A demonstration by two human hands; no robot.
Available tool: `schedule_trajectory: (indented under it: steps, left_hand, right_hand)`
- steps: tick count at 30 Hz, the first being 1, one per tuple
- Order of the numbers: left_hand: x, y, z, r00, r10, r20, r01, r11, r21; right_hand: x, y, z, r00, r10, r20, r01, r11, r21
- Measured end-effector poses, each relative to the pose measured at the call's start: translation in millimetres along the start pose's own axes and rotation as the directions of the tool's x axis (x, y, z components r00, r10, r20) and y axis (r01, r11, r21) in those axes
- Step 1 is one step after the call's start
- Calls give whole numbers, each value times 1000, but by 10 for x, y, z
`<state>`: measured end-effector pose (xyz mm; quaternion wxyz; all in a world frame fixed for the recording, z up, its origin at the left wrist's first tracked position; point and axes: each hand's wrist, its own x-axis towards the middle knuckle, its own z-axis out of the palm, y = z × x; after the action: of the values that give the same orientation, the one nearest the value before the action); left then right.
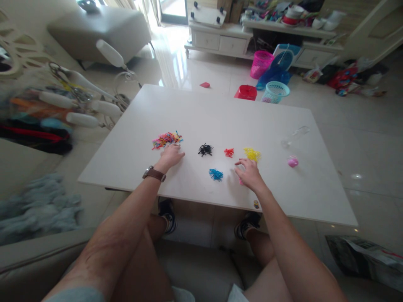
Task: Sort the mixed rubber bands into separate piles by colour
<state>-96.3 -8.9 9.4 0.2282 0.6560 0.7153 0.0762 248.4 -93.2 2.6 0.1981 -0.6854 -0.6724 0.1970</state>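
Observation:
My left hand (171,157) reaches to the near edge of a mixed, many-coloured pile of small rubber bands (165,139); its thumb stands apart from the fingers, and the fingertips are partly hidden. My right hand (249,173) hovers just below a yellow pile of bands (252,153), fingers loosely spread with nothing visible in them. Something pink (241,182) shows partly from beneath that hand. Between the hands lie a black pile (205,149), a red pile (228,152) and a blue pile (215,174), each of one colour.
On the right of the white table (195,109) are a pink round object (292,161) and a clear plastic piece (286,144). A small sticker (256,204) is at the front edge. Beyond stand a red stool (246,92) and a light-blue basket (275,91). A lamp (107,108) stands left.

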Motion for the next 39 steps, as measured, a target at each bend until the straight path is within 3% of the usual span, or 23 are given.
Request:
schedule_trajectory:
  steps: [4, 8, 12, 15, 18, 21, 26, 31, 33, 35, 39]
  left_hand:
    - [-63, 151, 52, 987, 161, -4, -161, 984, -74]
    - [-201, 388, 219, 936, 353, 9, -346, 921, -181]
    - [-249, 515, 316, 911, 410, 41, -395, 897, -197]
    - [-229, 488, 259, 946, 322, 38, -316, 941, -125]
    - [-220, 401, 159, 999, 47, -6, -47, 998, 42]
    - [-239, 309, 106, 987, -159, 29, 154, 977, 145]
    - [-264, 234, 110, 980, -161, 119, 140, 976, 168]
    - [-231, 266, 91, 990, -117, 76, 102, 979, 174]
    - [-215, 309, 74, 999, -36, 37, 33, 995, 92]
    - [-219, 377, 65, 996, 78, 36, -73, 991, -114]
    - [-300, 565, 111, 935, 333, 120, -213, 800, -561]
  right_hand:
    - [5, -4, 3, 1000, -10, 3, 10, 1000, 1]
    - [0, -24, 13, 1000, -15, 7, 15, 1000, -5]
    - [-14, -30, 26, 1000, -18, 12, 18, 1000, -10]
    - [-21, -25, 28, 1000, -28, 14, 28, 1000, -11]
    - [-20, -27, 23, 999, -24, 22, 24, 1000, -11]
    - [-19, -40, 17, 999, -20, 29, 20, 1000, -8]
    - [-25, -57, 15, 998, -19, 52, 20, 1000, -19]
    - [-21, -48, 14, 998, -31, 54, 32, 999, -20]
    - [-17, -62, 4, 998, -45, 41, 45, 999, 4]
    - [-23, -110, -17, 996, -81, 27, 80, 995, 55]
    - [-79, -308, -80, 977, -214, 9, 207, 954, 216]
